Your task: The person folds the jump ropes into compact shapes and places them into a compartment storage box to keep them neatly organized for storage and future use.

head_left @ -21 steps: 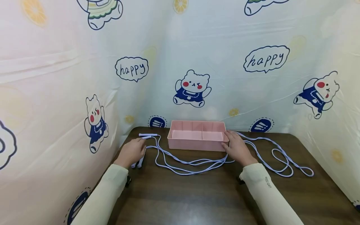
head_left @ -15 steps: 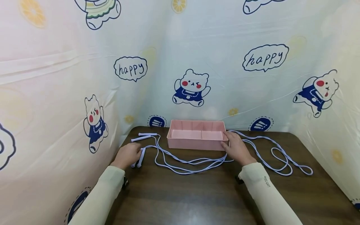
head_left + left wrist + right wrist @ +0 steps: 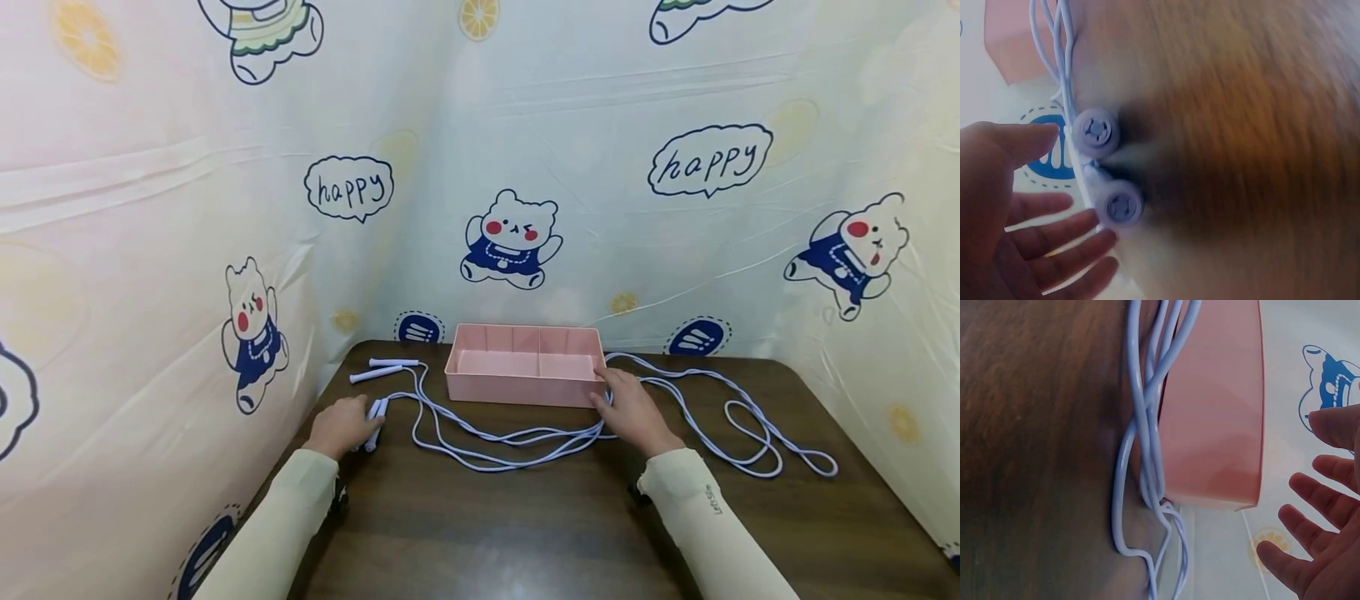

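Note:
Lilac jump ropes (image 3: 487, 469) lie across the table, their white-lilac handles at the left. My left hand (image 3: 341, 427) is beside the nearer pair of handles (image 3: 378, 417). In the left wrist view its thumb and fingers are spread next to the two handle ends (image 3: 1121, 209), not curled round them; whether a fingertip touches is unclear. At the right end of a pink divided box (image 3: 517, 391) is my right hand (image 3: 636, 414), fingers extended. The right wrist view shows those fingers loosely spread and holding nothing, with rope strands (image 3: 1121, 487) running along the box's base.
Two more handles (image 3: 377, 374) lie farther back at the left. Loose rope loops (image 3: 753, 467) spread over the right side of the dark wooden table (image 3: 510, 533). A printed curtain (image 3: 585, 133) closes in the back and both sides.
My left hand has drawn back from the far handles toward the nearer pair, uncovering the far ones. My right hand stays by the box's right end, shifting slightly. The box has stayed put.

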Demonstrator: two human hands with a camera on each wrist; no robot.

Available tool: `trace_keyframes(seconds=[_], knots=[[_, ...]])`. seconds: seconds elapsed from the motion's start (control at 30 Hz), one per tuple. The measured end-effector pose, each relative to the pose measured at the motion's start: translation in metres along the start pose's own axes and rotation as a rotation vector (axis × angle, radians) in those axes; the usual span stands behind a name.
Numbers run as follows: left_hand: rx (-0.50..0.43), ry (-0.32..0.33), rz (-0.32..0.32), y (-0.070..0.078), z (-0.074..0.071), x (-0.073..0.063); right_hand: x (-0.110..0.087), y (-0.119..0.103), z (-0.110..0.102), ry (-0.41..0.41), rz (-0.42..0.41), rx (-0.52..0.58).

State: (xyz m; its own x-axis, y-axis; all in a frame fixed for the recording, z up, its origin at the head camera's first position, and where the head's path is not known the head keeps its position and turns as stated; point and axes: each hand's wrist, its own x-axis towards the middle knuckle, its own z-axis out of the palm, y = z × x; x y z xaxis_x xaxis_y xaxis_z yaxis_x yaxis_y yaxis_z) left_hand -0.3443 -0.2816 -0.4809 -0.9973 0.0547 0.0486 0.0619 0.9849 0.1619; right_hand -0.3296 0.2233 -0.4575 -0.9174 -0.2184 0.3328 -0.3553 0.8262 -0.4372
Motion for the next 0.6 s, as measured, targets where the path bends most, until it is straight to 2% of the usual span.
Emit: trace_keyframes(seconds=[0.2, 0.47, 0.6], knots=[[-0.016, -0.048, -0.032, -0.003, 0.010, 0.006, 0.000, 0.003, 0.007, -0.023, 0.000, 0.004], [-0.045, -0.080, -0.071, -0.001, 0.013, 0.012, 0.005, 0.001, 0.012, -0.024, 0.004, 0.020], [-0.091, -0.106, -0.087, -0.001, 0.013, 0.014, 0.007, 0.001, 0.013, -0.035, 0.010, 0.022]])
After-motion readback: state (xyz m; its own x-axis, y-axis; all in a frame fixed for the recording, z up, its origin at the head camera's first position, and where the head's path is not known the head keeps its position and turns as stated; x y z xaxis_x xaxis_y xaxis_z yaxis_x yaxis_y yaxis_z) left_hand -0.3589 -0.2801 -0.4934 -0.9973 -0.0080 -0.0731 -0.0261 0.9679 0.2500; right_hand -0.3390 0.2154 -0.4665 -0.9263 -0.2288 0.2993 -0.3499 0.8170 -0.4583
